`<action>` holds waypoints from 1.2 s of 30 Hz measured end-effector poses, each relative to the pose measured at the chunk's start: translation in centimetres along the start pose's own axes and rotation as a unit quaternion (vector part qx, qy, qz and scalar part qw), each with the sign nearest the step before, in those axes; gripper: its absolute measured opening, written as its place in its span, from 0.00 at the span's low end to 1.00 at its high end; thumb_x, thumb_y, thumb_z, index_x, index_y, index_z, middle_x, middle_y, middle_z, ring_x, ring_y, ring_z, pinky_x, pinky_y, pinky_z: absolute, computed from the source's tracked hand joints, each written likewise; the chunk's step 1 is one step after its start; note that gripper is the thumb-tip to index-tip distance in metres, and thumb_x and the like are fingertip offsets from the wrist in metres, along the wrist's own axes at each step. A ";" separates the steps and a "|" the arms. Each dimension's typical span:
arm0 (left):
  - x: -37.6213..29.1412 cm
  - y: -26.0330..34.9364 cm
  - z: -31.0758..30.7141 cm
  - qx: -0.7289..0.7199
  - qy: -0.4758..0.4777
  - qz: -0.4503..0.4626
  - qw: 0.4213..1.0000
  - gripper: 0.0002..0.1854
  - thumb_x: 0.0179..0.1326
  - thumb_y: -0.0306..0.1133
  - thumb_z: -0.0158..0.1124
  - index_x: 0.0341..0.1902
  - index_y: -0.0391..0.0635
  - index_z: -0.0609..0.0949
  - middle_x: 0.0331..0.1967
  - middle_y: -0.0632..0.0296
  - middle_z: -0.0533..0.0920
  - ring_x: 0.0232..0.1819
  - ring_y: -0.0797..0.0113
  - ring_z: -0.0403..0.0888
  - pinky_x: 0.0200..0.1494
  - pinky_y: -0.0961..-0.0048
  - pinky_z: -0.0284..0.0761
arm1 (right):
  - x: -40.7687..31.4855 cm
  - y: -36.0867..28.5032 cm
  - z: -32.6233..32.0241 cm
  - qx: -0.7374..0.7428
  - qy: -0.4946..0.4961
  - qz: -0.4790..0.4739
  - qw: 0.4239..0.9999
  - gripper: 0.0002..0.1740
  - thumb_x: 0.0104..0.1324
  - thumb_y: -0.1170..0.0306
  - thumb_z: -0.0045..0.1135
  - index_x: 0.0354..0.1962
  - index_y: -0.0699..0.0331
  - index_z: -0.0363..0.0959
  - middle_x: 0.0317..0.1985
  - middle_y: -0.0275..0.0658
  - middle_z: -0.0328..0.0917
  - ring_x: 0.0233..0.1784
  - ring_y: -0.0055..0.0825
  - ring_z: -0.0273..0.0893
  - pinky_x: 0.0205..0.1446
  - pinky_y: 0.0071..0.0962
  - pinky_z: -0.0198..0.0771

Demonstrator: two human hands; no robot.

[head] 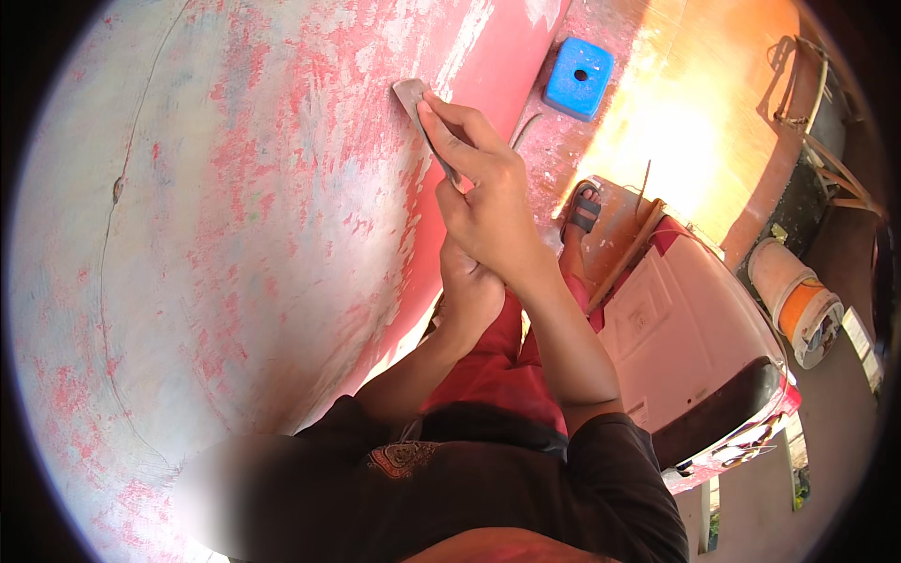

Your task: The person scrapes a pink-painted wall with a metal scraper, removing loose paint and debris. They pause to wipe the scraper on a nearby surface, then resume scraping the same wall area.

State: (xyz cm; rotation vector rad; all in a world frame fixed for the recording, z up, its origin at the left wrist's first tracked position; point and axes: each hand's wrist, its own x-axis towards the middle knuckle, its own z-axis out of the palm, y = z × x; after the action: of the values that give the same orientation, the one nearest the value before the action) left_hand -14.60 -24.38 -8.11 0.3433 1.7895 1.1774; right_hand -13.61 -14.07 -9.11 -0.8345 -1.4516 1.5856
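A flat metal scraper (429, 130) is held in my right hand (486, 179), with two fingers stretched along its blade. The blade's broad end touches a wall (281, 176) where red and pink paint lies in worn patches over a pale surface. Directly below, my left hand (468, 281) is curled against the heel of my right hand and wrist. Its fingers are mostly hidden, and whether it grips the tool's lower end cannot be seen. Smoother pink paint (514, 42) covers the wall's right part. A thin crack (116, 190) runs down the wall's left side.
A blue plastic stool (581, 77) stands on the paint-flecked floor beside the wall. A sandalled foot (584, 207) is below it. At right are a large pinkish panelled object (676, 317) with a wooden stick (626, 253) along its edge, and a stained bucket (781, 281). Bright sunlight hits the floor.
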 end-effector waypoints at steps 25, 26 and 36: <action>0.7 -3.7 -0.9 -0.052 -0.031 0.063 0.996 0.18 0.70 0.17 0.56 0.63 0.34 0.76 0.50 0.56 0.86 0.51 0.68 0.86 0.54 0.70 0.83 | -0.2 1.6 0.1 -0.002 0.028 -0.033 0.999 0.39 0.54 0.92 0.53 0.65 0.64 0.74 0.68 0.50 0.72 0.66 0.51 0.77 0.65 0.38 0.78; 1.0 -3.7 -1.2 -0.035 -0.027 0.083 0.996 0.19 0.71 0.17 0.56 0.64 0.34 0.76 0.51 0.55 0.86 0.52 0.67 0.86 0.55 0.70 0.83 | -0.2 1.6 0.2 -0.044 -0.017 -0.046 0.998 0.40 0.53 0.93 0.51 0.66 0.64 0.74 0.68 0.50 0.72 0.65 0.51 0.77 0.65 0.37 0.78; -0.9 -2.4 -1.2 0.014 -0.007 0.113 0.994 0.18 0.70 0.17 0.58 0.62 0.34 0.77 0.54 0.54 0.85 0.55 0.65 0.85 0.58 0.68 0.82 | -0.8 0.5 0.5 -0.064 -0.034 -0.067 0.995 0.42 0.52 0.93 0.49 0.67 0.65 0.72 0.67 0.49 0.72 0.62 0.50 0.79 0.61 0.35 0.79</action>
State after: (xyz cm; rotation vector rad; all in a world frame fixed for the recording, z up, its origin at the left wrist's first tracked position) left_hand -14.49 -26.84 -9.50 0.5805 1.7916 1.3030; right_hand -13.79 -15.03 -9.60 -0.7454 -1.6357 1.4452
